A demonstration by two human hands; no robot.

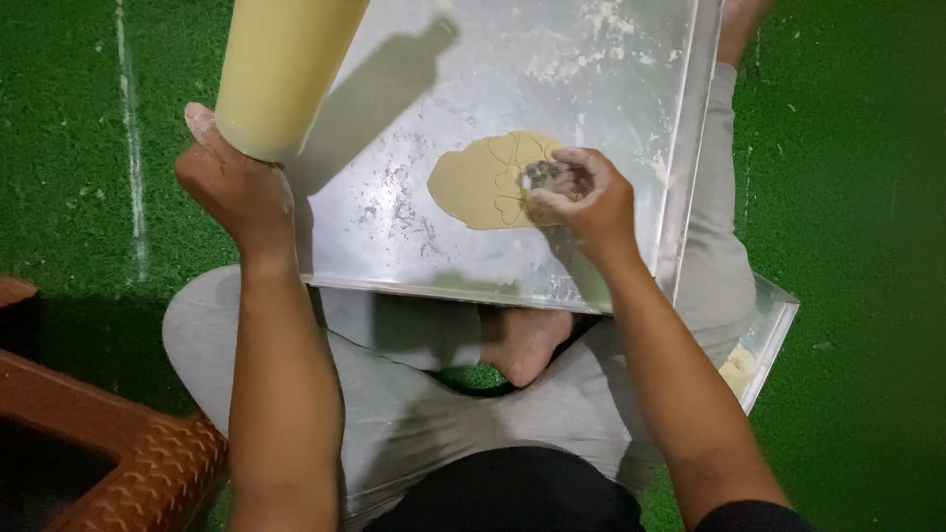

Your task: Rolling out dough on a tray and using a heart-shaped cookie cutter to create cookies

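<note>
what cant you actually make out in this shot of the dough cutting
Head view only:
- Cutter: mostly covered by the right hand, so its shape is unclear.
- Rolling pin: top cut off by the frame edge; the left hand hides its lower end.
- Second tray: largely under the leg and the metal tray.

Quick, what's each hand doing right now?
Left hand: closed around a pale yellow rolling pin.
Right hand: closed on a small metal cutter, pressed on the dough.

No packages, labels, signs or screens

Nothing with a wrapper, a sticker, a sign or a screen can be seen anywhere in the view, from the upper left to the lower right.
</note>
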